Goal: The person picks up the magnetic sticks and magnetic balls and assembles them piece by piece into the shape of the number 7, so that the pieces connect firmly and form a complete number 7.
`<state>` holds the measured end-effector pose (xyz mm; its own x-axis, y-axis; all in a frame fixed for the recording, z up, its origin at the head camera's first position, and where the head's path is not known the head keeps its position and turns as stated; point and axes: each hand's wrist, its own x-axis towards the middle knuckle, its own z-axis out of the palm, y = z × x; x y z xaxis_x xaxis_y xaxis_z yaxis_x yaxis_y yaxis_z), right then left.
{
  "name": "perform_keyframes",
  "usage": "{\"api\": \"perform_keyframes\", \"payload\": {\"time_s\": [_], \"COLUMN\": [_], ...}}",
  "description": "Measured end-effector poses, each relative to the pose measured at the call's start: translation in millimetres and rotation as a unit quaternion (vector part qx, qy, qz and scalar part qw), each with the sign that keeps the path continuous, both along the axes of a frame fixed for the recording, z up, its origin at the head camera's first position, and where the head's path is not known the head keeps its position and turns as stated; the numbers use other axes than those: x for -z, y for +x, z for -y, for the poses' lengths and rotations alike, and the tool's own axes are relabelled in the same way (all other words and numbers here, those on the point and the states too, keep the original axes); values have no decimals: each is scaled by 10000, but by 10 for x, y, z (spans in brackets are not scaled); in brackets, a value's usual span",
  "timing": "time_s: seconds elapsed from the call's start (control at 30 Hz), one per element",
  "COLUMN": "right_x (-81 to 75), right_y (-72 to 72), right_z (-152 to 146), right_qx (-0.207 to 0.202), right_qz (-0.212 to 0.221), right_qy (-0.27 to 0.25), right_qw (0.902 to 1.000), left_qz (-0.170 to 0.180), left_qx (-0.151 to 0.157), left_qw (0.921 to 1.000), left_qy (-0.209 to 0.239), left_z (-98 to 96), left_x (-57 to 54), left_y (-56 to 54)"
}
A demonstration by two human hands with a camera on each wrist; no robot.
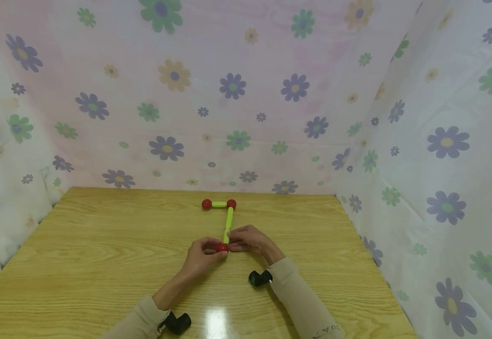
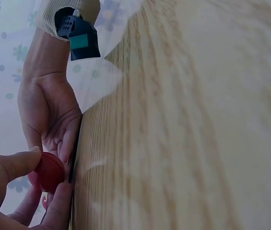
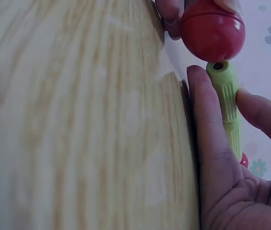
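Observation:
My left hand (image 1: pixel 203 258) pinches a glossy red ball (image 1: pixel 222 247) between thumb and fingers, low over the table. Thumb and fingers of my right hand (image 1: pixel 252 241) hold a yellow-green ribbed rod (image 1: pixel 228 223) by its near end. In the right wrist view the rod (image 3: pixel 227 93) shows a dark hole in its end, right by the held ball (image 3: pixel 213 33); whether they touch, I cannot tell. At the rod's far end sits a second red ball (image 1: pixel 231 204). From it a shorter yellow-green rod (image 1: pixel 219 204) runs left to a third red ball (image 1: pixel 206 204).
The wood-grain table (image 1: pixel 102 245) lies under both hands. Flower-print sheets (image 1: pixel 203 94) hang behind it and at its sides. Each sleeve carries a black wrist camera, the right one (image 1: pixel 260 278) low over the table.

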<state>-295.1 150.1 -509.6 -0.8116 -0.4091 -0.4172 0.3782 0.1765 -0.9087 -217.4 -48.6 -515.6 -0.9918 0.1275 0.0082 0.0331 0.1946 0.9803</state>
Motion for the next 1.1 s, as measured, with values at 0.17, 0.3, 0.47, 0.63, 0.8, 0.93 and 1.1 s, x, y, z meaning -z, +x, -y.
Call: {"api": "perform_keyframes", "payload": {"time_s": [0.17, 0.3, 0.47, 0.63, 0.8, 0.93, 1.1], "right_x": [4, 2, 4, 4, -10, -5, 15], "right_y": [-1, -5, -9, -7, 16, 33, 34], "right_z": [0, 3, 8, 13, 13, 7, 3], "right_qx": [9, 63, 80, 58, 53, 40, 60], "right_qz": [33, 84, 77, 52, -32, -61, -57], "right_qy": [14, 12, 25, 15, -23, -84, -115], "right_qw": [10000, 9999, 9999, 10000, 10000, 9999, 9999], "left_qz": [-25, -27, -35, 70, 247, 305, 338], "left_qx": [-87, -127, -132, -123, -133, -102, -67], "left_qw": [10000, 9999, 9999, 9999, 9996, 9994, 9994], "left_qy": [-14, -9, -25, -18, 50, 116, 91], "left_z": [-13, -20, -24, -17, 1, 10, 12], "left_x": [30, 41, 30, 28, 51, 69, 67], "left_y": [-11, -13, -8, -14, -36, -54, -51]}}
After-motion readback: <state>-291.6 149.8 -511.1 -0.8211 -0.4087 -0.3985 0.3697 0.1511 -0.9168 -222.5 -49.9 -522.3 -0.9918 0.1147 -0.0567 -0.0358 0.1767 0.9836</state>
